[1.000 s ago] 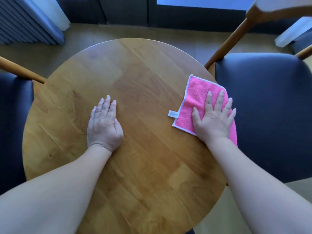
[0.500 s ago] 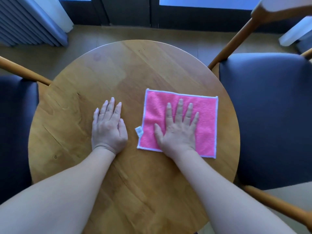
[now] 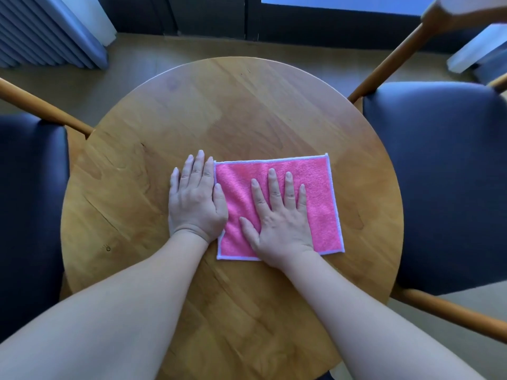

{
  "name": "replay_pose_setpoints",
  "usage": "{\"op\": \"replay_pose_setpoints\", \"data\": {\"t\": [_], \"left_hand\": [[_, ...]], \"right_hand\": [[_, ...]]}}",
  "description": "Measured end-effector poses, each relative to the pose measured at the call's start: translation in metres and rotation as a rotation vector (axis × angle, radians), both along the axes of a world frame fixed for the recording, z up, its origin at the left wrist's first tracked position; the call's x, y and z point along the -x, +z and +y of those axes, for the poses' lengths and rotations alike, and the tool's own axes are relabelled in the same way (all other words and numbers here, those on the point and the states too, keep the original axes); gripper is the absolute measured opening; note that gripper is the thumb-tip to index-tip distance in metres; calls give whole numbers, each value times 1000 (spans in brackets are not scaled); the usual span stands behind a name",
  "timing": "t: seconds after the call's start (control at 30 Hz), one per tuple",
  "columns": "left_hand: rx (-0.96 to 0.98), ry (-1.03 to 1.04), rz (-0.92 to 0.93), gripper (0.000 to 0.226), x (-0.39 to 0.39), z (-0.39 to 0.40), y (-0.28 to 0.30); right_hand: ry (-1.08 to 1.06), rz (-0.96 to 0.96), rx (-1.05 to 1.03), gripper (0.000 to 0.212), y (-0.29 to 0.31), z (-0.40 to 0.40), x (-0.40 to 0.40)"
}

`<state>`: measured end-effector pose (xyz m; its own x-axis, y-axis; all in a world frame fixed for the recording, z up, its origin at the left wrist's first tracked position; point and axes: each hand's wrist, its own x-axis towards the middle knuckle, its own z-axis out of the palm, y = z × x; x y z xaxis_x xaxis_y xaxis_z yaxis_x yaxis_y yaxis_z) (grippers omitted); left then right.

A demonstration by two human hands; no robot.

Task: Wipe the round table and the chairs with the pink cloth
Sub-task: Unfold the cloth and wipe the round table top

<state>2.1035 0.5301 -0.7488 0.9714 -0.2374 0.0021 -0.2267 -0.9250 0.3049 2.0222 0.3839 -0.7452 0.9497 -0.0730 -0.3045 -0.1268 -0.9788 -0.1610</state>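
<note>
Round wood worktop [image 3: 247, 111] fills centre of view; far half bare, also bare strips L and R of the hands. Dark-cushioned chair R [image 3: 444, 182] w/ wood frame, seat edge just beside worktop rim. Chair L [image 3: 30, 201] same type, seat corner tucked near the rim. Floor [image 3: 131, 53] visible past far edge, radiator [image 3: 46, 31] far L.

Pink cloth [image 3: 315, 187], white-trimmed, lies flat slightly R of centre; its R edge is short of the worktop rim, near edge well inside.

Right hand [image 3: 279, 218] palm-down on cloth, fingers [image 3: 288, 187] spread flat, pressing, not gripping. Left hand [image 3: 196, 201] flat on bare wood, fingers together, holding nothing; thumb side touches/overlaps cloth's L edge.
</note>
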Motion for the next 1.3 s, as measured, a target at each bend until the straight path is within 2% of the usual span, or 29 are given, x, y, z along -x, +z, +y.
{"op": "replay_pose_setpoints", "data": {"t": [0.2, 0.37, 0.63, 0.93, 1.3], "left_hand": [[-2, 15, 6, 64, 0, -1, 0], [-14, 192, 43, 61, -3, -1, -1], [-78, 204, 35, 62, -2, -3, -1], [-101, 197, 13, 60, -3, -4, -2], [-65, 196, -16, 61, -4, -4, 0]], "right_hand": [[57, -21, 41, 76, 1, -35, -1], [-63, 54, 100, 80, 5, -89, -36], [-178, 48, 165, 76, 6, -149, -125], [-278, 18, 161, 76, 4, -128, -164], [2, 41, 89, 77, 9, -57, -136]]}}
